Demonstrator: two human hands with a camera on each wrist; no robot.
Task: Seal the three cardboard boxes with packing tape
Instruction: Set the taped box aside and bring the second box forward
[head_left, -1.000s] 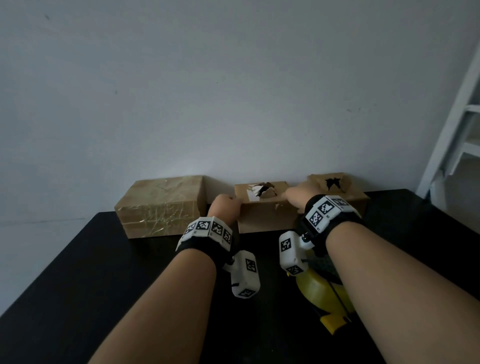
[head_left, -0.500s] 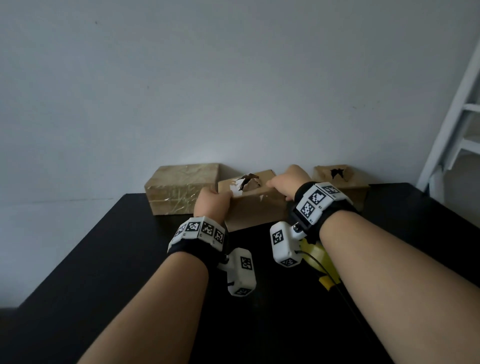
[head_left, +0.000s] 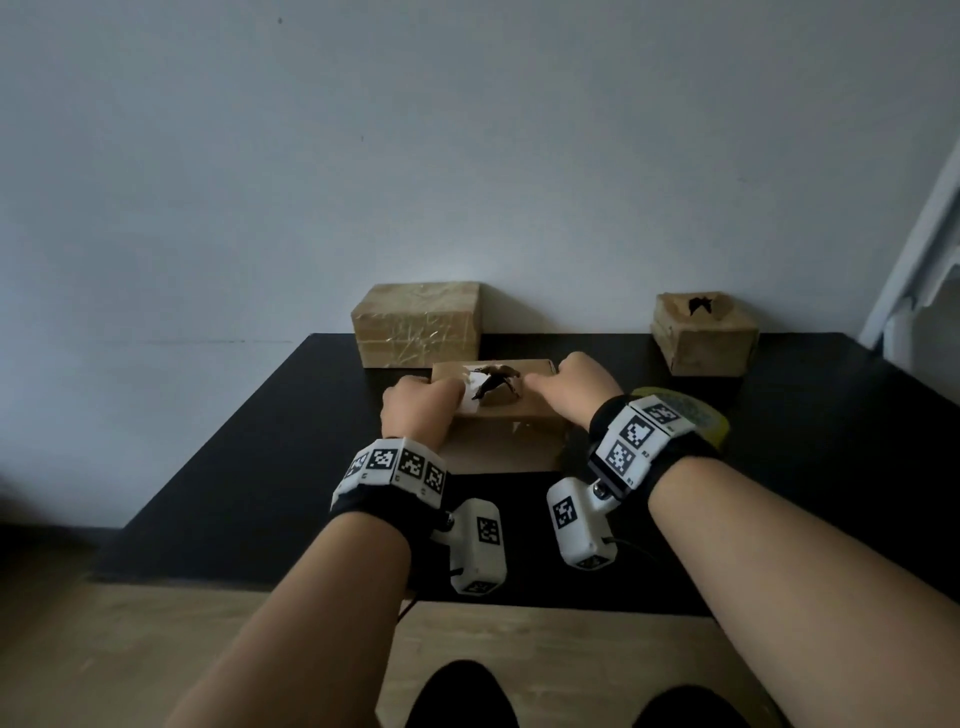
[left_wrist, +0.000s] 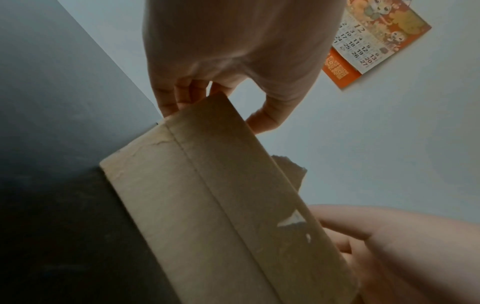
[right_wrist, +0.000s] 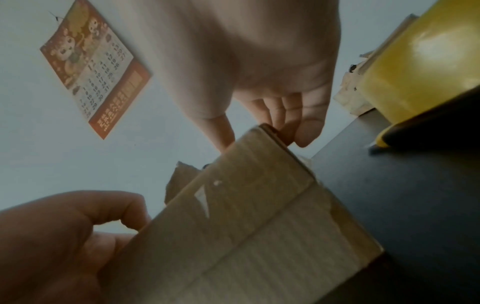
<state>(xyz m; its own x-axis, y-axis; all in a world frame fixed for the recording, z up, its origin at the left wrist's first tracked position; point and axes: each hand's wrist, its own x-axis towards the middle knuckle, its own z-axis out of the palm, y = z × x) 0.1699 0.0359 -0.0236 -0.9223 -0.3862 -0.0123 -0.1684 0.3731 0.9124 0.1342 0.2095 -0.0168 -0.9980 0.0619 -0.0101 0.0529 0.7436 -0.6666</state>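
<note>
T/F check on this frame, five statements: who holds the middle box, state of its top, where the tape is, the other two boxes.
1. Both hands grip the middle box, left hand at its left end, right hand at its right. True.
2. The middle box's top is smooth and intact. False: it has a torn hole.
3. The yellow tape roll is in the right hand. False: it lies on the black table behind the right wrist.
4. The back-left box is already wrapped in shiny tape. True.
5. The back-right box is stacked on the back-left one. False: they stand apart on the table.
</note>
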